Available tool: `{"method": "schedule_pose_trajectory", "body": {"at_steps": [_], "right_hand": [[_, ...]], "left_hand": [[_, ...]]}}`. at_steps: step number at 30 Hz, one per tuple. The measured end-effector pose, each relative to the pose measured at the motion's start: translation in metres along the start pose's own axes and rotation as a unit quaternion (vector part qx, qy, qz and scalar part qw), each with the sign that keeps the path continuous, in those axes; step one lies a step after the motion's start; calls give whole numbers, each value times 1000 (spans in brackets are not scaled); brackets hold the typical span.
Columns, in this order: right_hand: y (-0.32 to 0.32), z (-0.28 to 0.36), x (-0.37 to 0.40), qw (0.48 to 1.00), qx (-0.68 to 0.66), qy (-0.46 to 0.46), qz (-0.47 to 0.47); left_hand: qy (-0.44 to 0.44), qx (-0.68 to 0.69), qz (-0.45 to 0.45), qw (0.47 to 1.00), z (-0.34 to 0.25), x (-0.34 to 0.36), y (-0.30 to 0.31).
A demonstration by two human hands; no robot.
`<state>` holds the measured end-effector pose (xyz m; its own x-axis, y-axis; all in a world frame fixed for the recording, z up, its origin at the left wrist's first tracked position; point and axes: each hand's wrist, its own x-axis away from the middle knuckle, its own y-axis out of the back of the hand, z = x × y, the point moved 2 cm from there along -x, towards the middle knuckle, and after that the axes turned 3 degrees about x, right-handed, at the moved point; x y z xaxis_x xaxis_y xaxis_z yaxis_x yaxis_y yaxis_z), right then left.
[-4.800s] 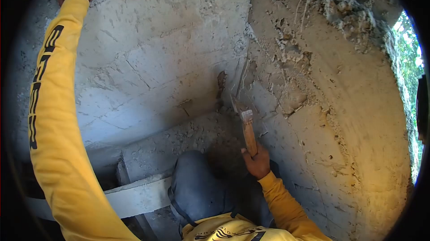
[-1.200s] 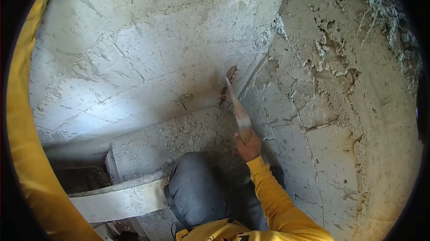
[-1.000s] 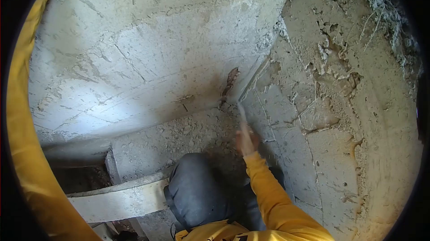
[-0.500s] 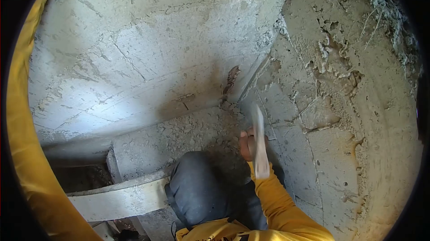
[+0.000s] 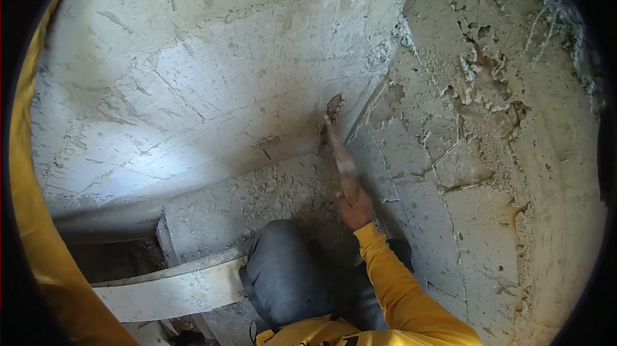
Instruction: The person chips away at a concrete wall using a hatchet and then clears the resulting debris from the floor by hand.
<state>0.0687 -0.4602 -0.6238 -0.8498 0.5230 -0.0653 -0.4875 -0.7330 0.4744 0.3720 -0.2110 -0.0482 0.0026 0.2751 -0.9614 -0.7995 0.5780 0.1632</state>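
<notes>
My right hand point(image 5: 357, 209) is closed around the handle of a hammer point(image 5: 345, 166), in front of my knee. The hammer is blurred by motion, so its exact head shape is hard to make out. Its far end meets the concrete wall at a reddish-brown chipped hollow point(image 5: 334, 108) near the inner corner. My left hand is out of view; yellow cloth, which looks like a sleeve, runs along the left edge.
A rough concrete wall point(image 5: 475, 230) with cracks and lumps rises on the right. Loose rubble point(image 5: 263, 185) covers the ledge below the corner. At lower left, a curved pale board point(image 5: 173, 294) borders a dark opening point(image 5: 109, 259). My bent knee point(image 5: 283, 269) is close by.
The hammer has swung from drawn back over my right forearm to the chipped spot on the wall. My right hand has turned with it, still gripping the handle.
</notes>
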Motion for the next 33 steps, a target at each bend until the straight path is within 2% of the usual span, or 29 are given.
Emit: {"method": "schedule_pose_trajectory", "body": {"at_steps": [2,4,5,7,9,11,14,16,19,21,23,25,27,28,29,31,33], "right_hand": [[6,23,0,995,-103,-3,-4],[-1,11,-1,989,-143,-35,-15],[-18,-18,-6,989,-133,-63,-24],[-45,-66,-10,991,73,82,-76],[-68,-138,-14,982,180,-29,45],[-80,-149,-25,973,188,-79,112],[-51,-128,6,977,129,-111,129],[-21,-62,7,977,136,-140,87],[2,-21,16,999,-1,-32,17],[-6,-43,12,998,-26,52,-3],[-30,-74,3,995,4,94,-37],[-64,-114,2,988,91,87,-87],[-105,-213,-12,965,239,-54,95],[-112,-212,-21,958,241,-94,126],[-118,-209,-30,948,244,-134,156],[-75,-129,-8,970,134,-172,109],[-51,-98,9,961,100,-231,119]], "left_hand": [[5,7,4,1000,0,0,-2],[10,13,5,1000,1,0,-3],[11,16,5,1000,2,-1,-3],[10,24,7,1000,0,-4,-3],[13,45,16,999,-2,-1,-5],[1,75,28,997,-12,-3,-1],[26,57,32,998,-8,2,1],[54,0,9,998,46,-14,-8],[31,35,2,999,18,-6,-9],[28,18,3,999,12,-5,-4],[23,5,0,1000,11,-6,0],[15,-2,-4,1000,8,-7,0],[9,-4,-4,1000,7,-7,1],[3,-6,-4,1000,7,-8,1],[-3,-10,-3,1000,4,-9,1],[1,-19,4,1000,4,-4,0],[6,-26,0,1000,3,-4,1]]}}
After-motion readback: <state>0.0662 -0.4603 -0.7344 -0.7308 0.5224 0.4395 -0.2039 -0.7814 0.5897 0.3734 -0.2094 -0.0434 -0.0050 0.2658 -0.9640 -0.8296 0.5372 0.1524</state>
